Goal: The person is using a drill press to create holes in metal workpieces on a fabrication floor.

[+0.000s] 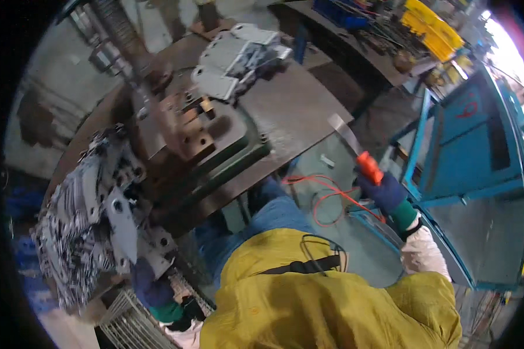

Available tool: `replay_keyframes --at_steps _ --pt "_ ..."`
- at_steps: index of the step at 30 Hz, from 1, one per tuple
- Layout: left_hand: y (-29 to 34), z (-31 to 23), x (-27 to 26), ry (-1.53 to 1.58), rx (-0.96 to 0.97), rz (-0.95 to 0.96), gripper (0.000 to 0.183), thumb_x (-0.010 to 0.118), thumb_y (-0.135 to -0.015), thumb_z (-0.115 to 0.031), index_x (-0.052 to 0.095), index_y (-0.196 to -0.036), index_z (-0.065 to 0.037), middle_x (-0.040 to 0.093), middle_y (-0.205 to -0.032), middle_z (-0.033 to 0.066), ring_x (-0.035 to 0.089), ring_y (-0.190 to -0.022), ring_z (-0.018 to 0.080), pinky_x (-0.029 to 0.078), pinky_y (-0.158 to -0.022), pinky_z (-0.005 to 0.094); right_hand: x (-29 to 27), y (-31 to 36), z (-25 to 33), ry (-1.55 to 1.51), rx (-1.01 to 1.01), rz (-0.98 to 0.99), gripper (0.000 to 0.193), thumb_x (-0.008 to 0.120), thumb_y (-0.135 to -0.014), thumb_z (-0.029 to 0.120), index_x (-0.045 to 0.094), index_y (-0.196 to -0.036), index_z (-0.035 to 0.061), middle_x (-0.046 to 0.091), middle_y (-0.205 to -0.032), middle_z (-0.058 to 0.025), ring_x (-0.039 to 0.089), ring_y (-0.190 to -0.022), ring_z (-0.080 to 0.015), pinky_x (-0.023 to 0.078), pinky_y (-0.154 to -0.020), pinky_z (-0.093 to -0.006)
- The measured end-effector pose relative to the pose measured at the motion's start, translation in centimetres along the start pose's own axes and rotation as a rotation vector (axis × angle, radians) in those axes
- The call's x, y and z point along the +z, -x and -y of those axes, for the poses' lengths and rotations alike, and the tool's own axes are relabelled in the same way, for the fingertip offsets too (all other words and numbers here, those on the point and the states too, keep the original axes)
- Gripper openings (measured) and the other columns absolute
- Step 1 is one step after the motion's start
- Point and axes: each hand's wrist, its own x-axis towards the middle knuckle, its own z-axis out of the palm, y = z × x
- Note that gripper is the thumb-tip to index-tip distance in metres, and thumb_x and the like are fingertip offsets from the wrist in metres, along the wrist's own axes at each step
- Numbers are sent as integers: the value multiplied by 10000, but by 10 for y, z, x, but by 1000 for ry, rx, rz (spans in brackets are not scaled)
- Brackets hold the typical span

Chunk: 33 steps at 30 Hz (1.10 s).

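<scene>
My right hand (pixel 384 192), in a dark blue glove with a green cuff, is closed round the orange-red handle of a flat-bladed hand tool (pixel 346 135), perhaps a scraper. Its pale metal blade points up and left, near the corner of the metal worktable (pixel 300 102). At the lower left, my gloved left hand (pixel 148 286) grips the lower end of a flat grey metal plate (pixel 122 224) with a hole near its top. Its fingers are partly hidden. Beside it lies a large heap of similar grey metal parts (pixel 75 215).
A machine tool block (pixel 186 131) on a green base (pixel 233 151) stands on the table, with stacked grey plates (pixel 233 61) behind. A blue metal cabinet (pixel 471 145) is at right. Orange cable (pixel 326 200) loops over the floor. A yellow crate (pixel 431 29) sits far right.
</scene>
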Motion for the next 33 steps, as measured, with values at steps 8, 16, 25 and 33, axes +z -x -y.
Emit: replay_keyframes --at_steps 8,16,25,33 --pt "-33 -30 15 -777 815 188 403 799 -792 -117 701 -1162 10 690 -1240 173 655 -1154 351 521 -1033 492 -98 1 -163 97 341 -1049 594 707 -851 569 701 -1174 70 735 -969 -129 695 -867 -249 530 -753 -428" --pt "-63 -83 78 -102 -119 324 427 667 -910 -132 605 -1323 -43 670 -1249 107 670 -1094 271 577 -913 417 -68 17 -153 546 932 -627 754 614 -802 736 716 -1199 103 726 -1105 -218 684 -1060 -397 517 -879 -487" --pt "-94 -122 147 -85 84 299 423 683 -930 -187 607 -1317 -35 699 -1108 71 685 -986 177 566 -823 352 26 48 -259 -198 331 -789 462 698 -932 376 640 -1259 54 679 -1077 -92 650 -929 -271 554 -758 -391" --pt "-124 -116 179 557 -275 487 497 765 -861 -168 621 -1320 -43 681 -1240 110 659 -1137 244 542 -960 395 78 -36 -9 -865 412 39 419 648 -977 332 670 -1259 24 690 -1198 -125 697 -940 -267 585 -785 -402"
